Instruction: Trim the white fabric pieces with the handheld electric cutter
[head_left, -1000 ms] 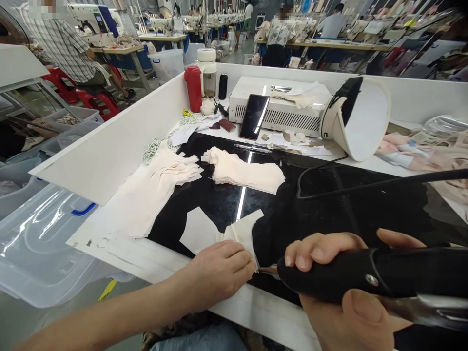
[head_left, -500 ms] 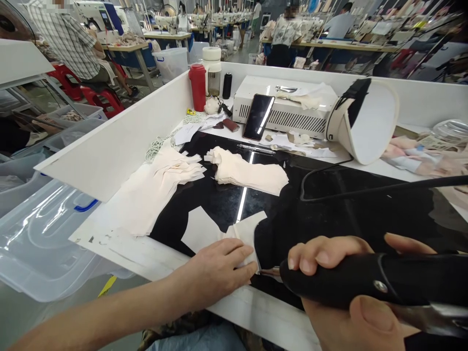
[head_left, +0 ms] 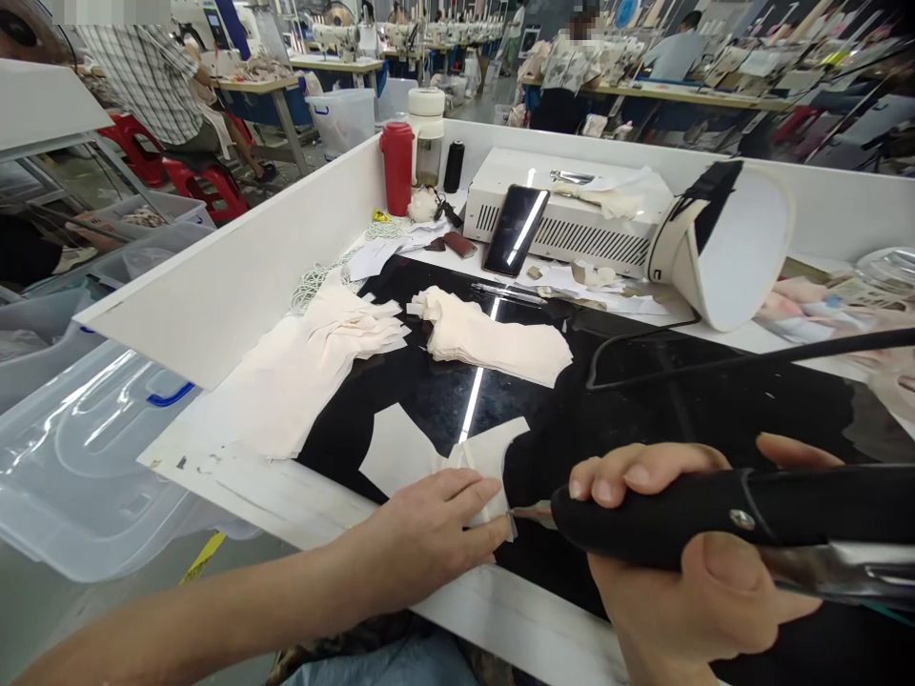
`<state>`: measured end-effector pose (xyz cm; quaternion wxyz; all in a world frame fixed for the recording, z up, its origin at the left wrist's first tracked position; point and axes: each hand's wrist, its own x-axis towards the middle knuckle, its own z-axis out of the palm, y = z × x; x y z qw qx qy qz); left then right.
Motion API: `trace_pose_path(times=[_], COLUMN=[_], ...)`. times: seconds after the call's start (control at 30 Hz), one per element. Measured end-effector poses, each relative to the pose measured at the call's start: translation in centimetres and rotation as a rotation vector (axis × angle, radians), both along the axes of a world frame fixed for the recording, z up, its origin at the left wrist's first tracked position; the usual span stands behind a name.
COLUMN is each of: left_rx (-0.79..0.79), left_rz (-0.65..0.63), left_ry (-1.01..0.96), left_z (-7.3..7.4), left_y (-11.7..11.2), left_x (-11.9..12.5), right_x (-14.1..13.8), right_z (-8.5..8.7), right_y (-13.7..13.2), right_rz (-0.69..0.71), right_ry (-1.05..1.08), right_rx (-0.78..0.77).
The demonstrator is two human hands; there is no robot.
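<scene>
My left hand (head_left: 443, 524) lies with its fingers flat on a pale, curved fabric piece (head_left: 400, 453), pressing it against the black sheet on the table. Part of the piece is hidden under that hand. My right hand (head_left: 686, 572) is wrapped round a thick black handheld tool (head_left: 658, 519) with a narrow metal tip (head_left: 535, 514). The tip points left and meets the edge of the fabric just beside my left fingertips. Farther back lie a stack of cream fabric pieces (head_left: 500, 338) and a larger cream pile (head_left: 307, 362) at the left.
At the back stand a red bottle (head_left: 397, 170), a glass jar (head_left: 427, 143), a black spool (head_left: 454, 167), a phone (head_left: 516, 229) and a white vented box (head_left: 572, 214). A white cone-shaped shade (head_left: 743, 248) is at right. A black cable (head_left: 772, 357) crosses the right side.
The tool in my right hand has shifted slightly up, its tip now at the fabric edge near my left fingers. My left hand stays on the piece. The whole view has shifted slightly.
</scene>
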<state>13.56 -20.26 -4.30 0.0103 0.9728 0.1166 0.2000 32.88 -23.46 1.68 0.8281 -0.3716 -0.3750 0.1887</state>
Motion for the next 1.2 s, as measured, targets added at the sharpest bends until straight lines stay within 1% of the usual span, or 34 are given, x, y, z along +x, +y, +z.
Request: trace_pose_path(times=[0.17,0.3,0.47,0.53,0.6,0.7,0.77,0.83,0.9,0.97,1.03,1.1,1.2], left_rx=[0.007,0.035,0.054,0.069,0.083,0.078,0.054,0.045,0.065,0.089,0.079,0.056,0.007], left_rz=[-0.009,-0.032,-0.022,-0.010,0.027,0.113,0.141,0.146,0.125,0.060,-0.012,-0.038,0.003], left_ry=[0.001,0.022,-0.008,-0.025,-0.042,-0.028,0.010,0.021,0.009,0.020,0.046,0.041,-0.021], left_z=[-0.2,-0.2,-0.5,-0.8,-1.2,-1.5,-1.3,-0.7,0.1,0.8,1.1,1.0,0.5], left_y=[-0.1,-0.1,0.1,-0.1,-1.0,-3.2,-4.6,-5.3,-5.1,-3.9,-2.5,-1.1,0.0], left_x=[0.0,0.0,0.3,0.4,0.5,0.4,0.2,0.0,0.0,0.2,0.5,0.6,0.4], right_x=[0.1,0.3,0.1,0.0,-0.1,0.1,0.3,0.4,0.5,0.4,0.4,0.3,0.2], right_z=[0.0,0.2,0.3,0.3,0.3,0.3,0.1,-0.2,-0.4,-0.6,-0.6,-0.7,-0.7], right_y=[0.0,0.4,1.2,1.3,1.0,0.2,-0.5,-1.1,-1.4,-1.5,-1.5,-1.4,-1.4], right_rz=[-0.008,-0.038,-0.026,-0.033,-0.033,0.017,0.061,0.085,0.088,0.096,0.107,0.107,0.086], right_ry=[-0.012,-0.001,-0.010,-0.016,-0.021,-0.013,-0.009,-0.015,-0.024,-0.029,-0.028,-0.020,-0.015], right_rx=[-0.028,-0.011,-0.012,-0.027,-0.048,-0.056,-0.043,-0.030,-0.012,0.005,0.010,0.010,0.018])
